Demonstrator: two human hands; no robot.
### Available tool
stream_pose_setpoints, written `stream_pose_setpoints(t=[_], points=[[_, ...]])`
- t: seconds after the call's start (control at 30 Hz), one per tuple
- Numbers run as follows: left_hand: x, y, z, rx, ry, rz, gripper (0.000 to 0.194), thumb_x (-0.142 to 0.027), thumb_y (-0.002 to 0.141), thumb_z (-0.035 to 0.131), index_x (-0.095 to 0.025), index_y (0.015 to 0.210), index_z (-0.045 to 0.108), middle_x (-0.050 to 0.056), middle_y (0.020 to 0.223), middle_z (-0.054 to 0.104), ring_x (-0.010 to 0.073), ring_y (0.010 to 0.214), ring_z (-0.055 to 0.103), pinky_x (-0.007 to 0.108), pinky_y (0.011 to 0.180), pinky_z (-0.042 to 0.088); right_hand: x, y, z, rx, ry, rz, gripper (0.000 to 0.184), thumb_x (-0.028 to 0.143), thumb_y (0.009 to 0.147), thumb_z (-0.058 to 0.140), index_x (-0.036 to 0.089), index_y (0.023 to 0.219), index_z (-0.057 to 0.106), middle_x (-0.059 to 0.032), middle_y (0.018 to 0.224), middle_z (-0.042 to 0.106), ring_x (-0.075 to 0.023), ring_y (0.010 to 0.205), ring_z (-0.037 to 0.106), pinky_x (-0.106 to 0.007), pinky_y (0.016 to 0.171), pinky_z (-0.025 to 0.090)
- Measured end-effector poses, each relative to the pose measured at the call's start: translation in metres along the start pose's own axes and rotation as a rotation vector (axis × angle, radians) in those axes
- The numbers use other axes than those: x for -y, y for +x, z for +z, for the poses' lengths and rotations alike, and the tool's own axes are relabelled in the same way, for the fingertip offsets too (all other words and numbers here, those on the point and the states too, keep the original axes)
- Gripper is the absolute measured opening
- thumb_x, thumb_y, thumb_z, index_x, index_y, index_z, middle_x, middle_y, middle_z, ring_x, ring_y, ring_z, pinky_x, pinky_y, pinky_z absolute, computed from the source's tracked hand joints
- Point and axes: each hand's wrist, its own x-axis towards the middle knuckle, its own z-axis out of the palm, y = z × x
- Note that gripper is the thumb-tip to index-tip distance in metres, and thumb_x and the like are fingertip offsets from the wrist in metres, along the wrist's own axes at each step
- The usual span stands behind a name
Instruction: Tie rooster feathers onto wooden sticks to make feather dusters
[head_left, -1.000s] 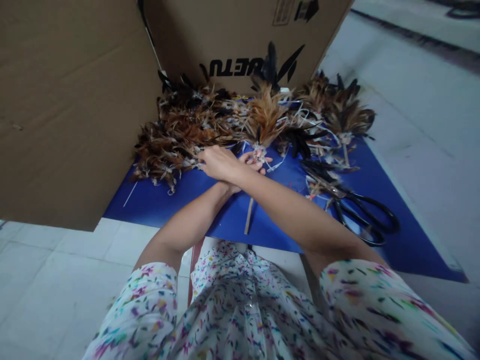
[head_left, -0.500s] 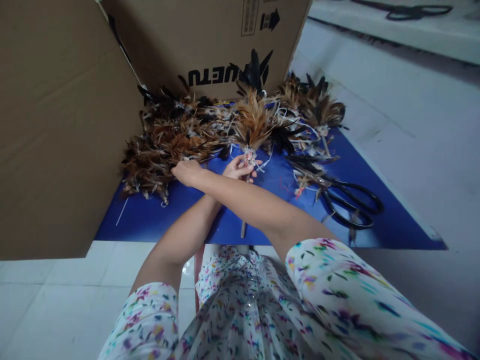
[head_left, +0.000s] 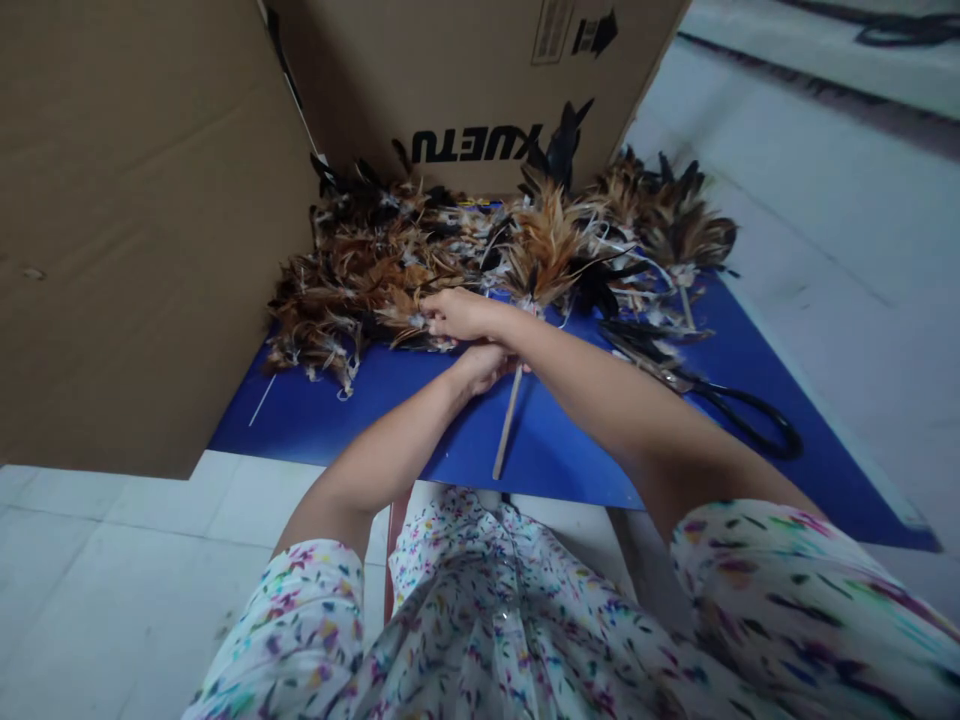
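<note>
My left hand point(head_left: 487, 368) is closed around the thin wooden stick of a feather duster point(head_left: 549, 242). Tan feathers fan out above the hand with black ones at the tip, and the stick's bare end points toward me. Crossing over the left wrist, my right hand point(head_left: 459, 314) pinches a small tuft of brown feathers point(head_left: 403, 312) by its pale end. That tuft lies at the edge of a heap of brown feather tufts point(head_left: 337, 265). The right forearm hides part of the duster's neck and some left fingers.
Black-handled scissors point(head_left: 750, 405) lie on the blue board point(head_left: 570, 450) to the right, partly behind my forearm. Another feathered stick point(head_left: 686, 240) rests at the back right. Cardboard walls point(head_left: 150, 230) stand left and behind. A thin white strip point(head_left: 261, 402) lies front left.
My right hand has come from the heap toward the duster, now with a feather tuft in its fingers. The left hand keeps the stick. The view has shifted somewhat.
</note>
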Motion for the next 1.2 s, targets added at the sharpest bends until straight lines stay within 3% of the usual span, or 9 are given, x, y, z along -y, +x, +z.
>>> stream_pose_setpoints(t=[0.17,0.33,0.53,0.67,0.83,0.97,1.2], points=[[0.002,0.003,-0.004,0.137,0.079,0.086,0.019,-0.002,0.065,0.064,-0.013,0.081,0.062,0.0,0.068,0.063,0.0113,0.059,0.06,0.025,0.056,0.046,-0.013,-0.009,-0.006,-0.057,0.324,0.081,0.021,-0.004,0.076,0.057,0.016,0.078,0.064,0.0006,0.063,0.068,-0.0115,0.051,0.061,-0.022,0.052,0.045],[-0.003,-0.001,-0.003,0.151,0.104,0.072,0.024,-0.002,0.068,0.062,-0.014,0.089,0.061,-0.001,0.071,0.064,0.0112,0.06,0.061,0.025,0.057,0.048,-0.011,-0.015,-0.011,-0.06,0.505,0.154,0.017,0.002,0.082,0.059,0.017,0.074,0.059,0.0031,0.049,0.061,-0.0103,0.043,0.054,-0.024,0.051,0.044],[-0.005,-0.002,-0.001,0.15,0.107,0.057,0.016,-0.004,0.068,0.065,-0.012,0.081,0.06,-0.001,0.067,0.062,0.011,0.059,0.06,0.026,0.057,0.047,-0.008,-0.025,-0.014,-0.14,0.66,0.179,0.019,0.005,0.086,0.055,0.015,0.07,0.055,-0.0044,0.071,0.07,-0.0095,0.047,0.058,-0.022,0.045,0.041],[-0.003,-0.002,-0.002,0.136,0.104,0.05,0.017,-0.003,0.068,0.066,-0.012,0.082,0.063,0.0,0.069,0.064,0.0113,0.061,0.061,0.025,0.058,0.048,-0.01,-0.027,-0.011,-0.179,0.568,0.156,0.009,0.006,0.082,0.06,0.015,0.079,0.062,-0.0003,0.065,0.067,-0.0086,0.05,0.059,-0.019,0.048,0.042],[0.003,0.002,-0.005,0.096,0.056,0.057,0.02,-0.001,0.067,0.063,-0.014,0.083,0.067,0.001,0.072,0.066,0.0111,0.062,0.06,0.024,0.057,0.047,-0.013,-0.025,-0.005,-0.23,0.341,0.022,0.013,0.007,0.076,0.065,0.015,0.085,0.07,0.0026,0.061,0.065,-0.0089,0.059,0.062,-0.02,0.062,0.045],[0.006,0.005,-0.005,0.088,0.051,0.046,0.018,-0.001,0.068,0.062,-0.015,0.08,0.066,0.001,0.073,0.066,0.0103,0.061,0.059,0.024,0.057,0.047,-0.014,-0.028,-0.003,-0.269,0.246,0.002,0.015,0.01,0.072,0.068,0.015,0.085,0.073,0.0015,0.066,0.067,-0.0104,0.066,0.061,-0.022,0.065,0.043],[0.003,0.002,-0.002,0.093,0.08,0.058,0.017,-0.004,0.066,0.064,-0.013,0.08,0.064,0.001,0.069,0.064,0.0108,0.061,0.059,0.024,0.058,0.048,-0.02,-0.034,-0.002,-0.487,0.344,-0.01,0.011,0.02,0.068,0.071,0.015,0.078,0.072,0.0016,0.068,0.065,-0.0098,0.064,0.056,-0.023,0.063,0.041]])
